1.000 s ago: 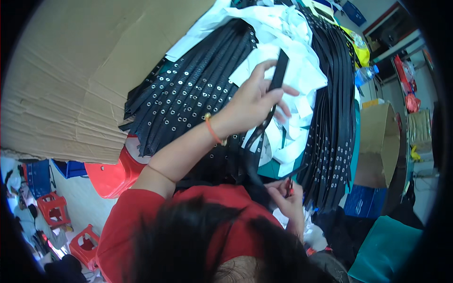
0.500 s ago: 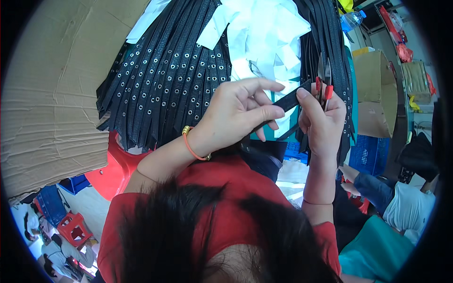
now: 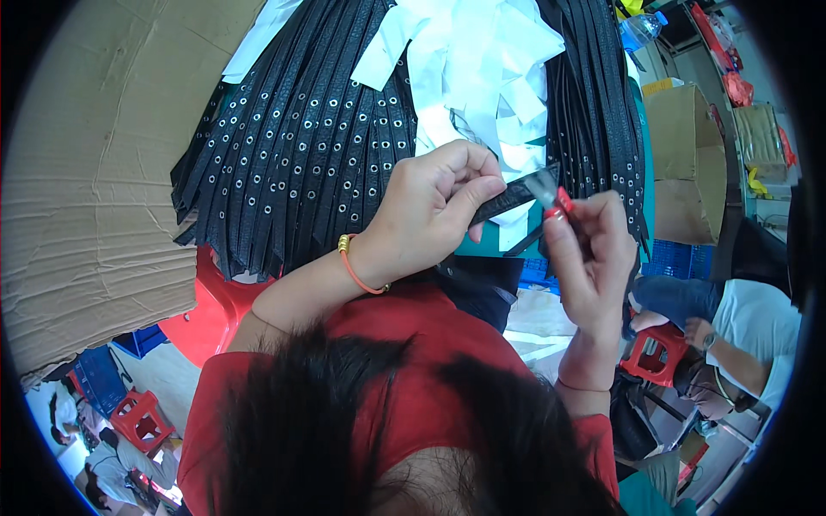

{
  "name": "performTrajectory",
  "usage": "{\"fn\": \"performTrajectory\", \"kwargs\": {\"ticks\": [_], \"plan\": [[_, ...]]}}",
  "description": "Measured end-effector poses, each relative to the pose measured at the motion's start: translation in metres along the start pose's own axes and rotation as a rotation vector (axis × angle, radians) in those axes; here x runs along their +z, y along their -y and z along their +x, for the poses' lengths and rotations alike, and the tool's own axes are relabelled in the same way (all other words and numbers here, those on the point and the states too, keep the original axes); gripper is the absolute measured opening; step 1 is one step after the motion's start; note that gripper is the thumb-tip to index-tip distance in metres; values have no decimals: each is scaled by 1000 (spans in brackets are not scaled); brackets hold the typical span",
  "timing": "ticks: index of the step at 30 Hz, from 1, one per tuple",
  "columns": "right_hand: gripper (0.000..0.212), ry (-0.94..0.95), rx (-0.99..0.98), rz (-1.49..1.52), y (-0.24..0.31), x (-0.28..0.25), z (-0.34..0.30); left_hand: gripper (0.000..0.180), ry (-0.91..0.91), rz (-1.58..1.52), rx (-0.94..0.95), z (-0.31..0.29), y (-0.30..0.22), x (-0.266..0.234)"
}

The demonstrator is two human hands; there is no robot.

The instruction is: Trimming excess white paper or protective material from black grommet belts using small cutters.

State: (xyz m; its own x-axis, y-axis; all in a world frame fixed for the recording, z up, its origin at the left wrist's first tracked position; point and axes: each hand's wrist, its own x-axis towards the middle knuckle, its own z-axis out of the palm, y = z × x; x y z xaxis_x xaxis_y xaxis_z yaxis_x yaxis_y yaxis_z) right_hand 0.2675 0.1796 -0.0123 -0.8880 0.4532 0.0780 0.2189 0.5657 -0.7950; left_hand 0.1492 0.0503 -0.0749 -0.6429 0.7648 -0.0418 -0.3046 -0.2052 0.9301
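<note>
Far left was taken up by a big sheet of brown cardboard, creased, bent by the lens. Below it a red plastic stool was seen, and small red stools lower left on the floor. Next to the cardboard a fanned pile of black studded belts was laid out, rows of metal eyelets showing, ends pointing down toward the person. White paper strips were heaped on top of the belts, upper centre.

The left hand was raised in front of the pile, clenched around one end of a black strap, thumb and forefinger pinched on it. An orange bracelet was worn at that wrist. The strap was held in the air between the two hands, tilted up toward the right, above the lap.

The right hand was closed on a small red-handled tool, its tip touching the strap's far end; tool type could not be told. More black belts were hung to the right. Cardboard boxes were stacked far right, and another person in a light shirt was seated lower right by a red stool.
</note>
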Motion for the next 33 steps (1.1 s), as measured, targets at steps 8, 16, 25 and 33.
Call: {"fn": "performTrajectory", "kwargs": {"ticks": [8,16,25,33], "plan": [[27,12,-275,-398,-9,-16,-2,3,36,359,169,1,9,8],[27,23,-393,-419,-16,-14,-2,3,-58,549,404,-5,13,13],[12,-151,377,678,-18,9,9,6,-16,487,304,-7,12,12],[8,-116,444,714,-21,15,19,26,35,40,-11,-12,-3,10]]}}
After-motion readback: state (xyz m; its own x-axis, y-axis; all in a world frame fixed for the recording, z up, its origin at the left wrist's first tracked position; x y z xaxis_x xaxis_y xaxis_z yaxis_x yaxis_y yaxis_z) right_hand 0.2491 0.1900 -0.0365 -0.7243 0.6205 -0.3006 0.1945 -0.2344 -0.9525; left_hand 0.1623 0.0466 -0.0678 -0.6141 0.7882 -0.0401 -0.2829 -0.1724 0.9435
